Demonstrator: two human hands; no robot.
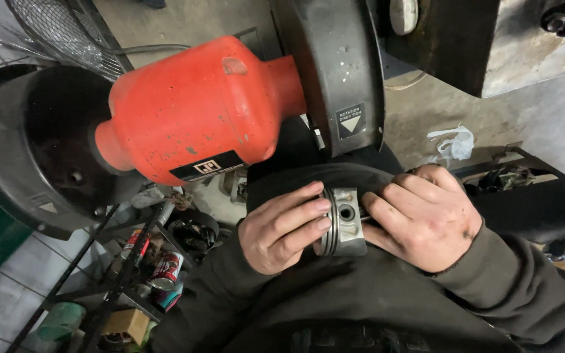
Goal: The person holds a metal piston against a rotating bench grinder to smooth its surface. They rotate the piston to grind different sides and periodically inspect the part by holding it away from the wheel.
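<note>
Below the red grinder [197, 108], I hold a small metal piston [344, 222] in both hands, close to my dark sweater. My left hand [282, 229] is wrapped around its ringed end, fingers curled over the grooves. My right hand [426, 219] grips the other side, smudged with dirt. The piston is round, grey and dull, with a hole in its side. The grinder has a smooth, scratched body and black round guards [344, 72]. Cans [165, 271] sit on the floor.
</note>
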